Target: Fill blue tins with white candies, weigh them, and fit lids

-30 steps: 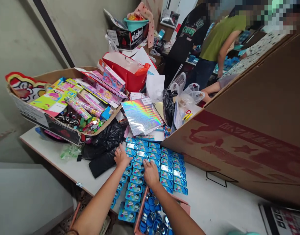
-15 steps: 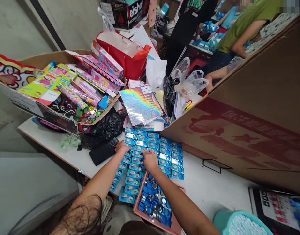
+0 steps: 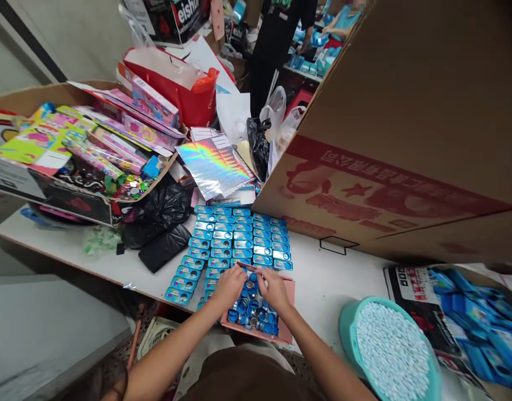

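A pink box (image 3: 286, 334) of small round blue and silver caps (image 3: 254, 306) stands at the table's front edge. My left hand (image 3: 231, 287) is at the box's far left corner, fingers curled together. Over its right side is my right hand (image 3: 274, 288), fingers bent inward toward the caps. Whatever either hand's fingertips hold is too small or hidden to name. Beyond the box, flat blue tins (image 3: 221, 243) with printed fronts lie in slanting columns; some have a round hollow at one end. My left hand covers part of the nearest tins.
A large cardboard carton (image 3: 343, 184) walls off the right. A teal bucket of pale pellets (image 3: 389, 348) and a box of blue packages (image 3: 477, 323) stand at right. Leftward are a black pouch (image 3: 164, 248), black bag (image 3: 160, 209) and toy-filled box (image 3: 89, 206). A person in black (image 3: 276, 44) stands behind.
Both hands have drawn back from the tins to the cap box, and their fingers have curled. My view has shifted right and down, showing more of the bucket and the blue packages.
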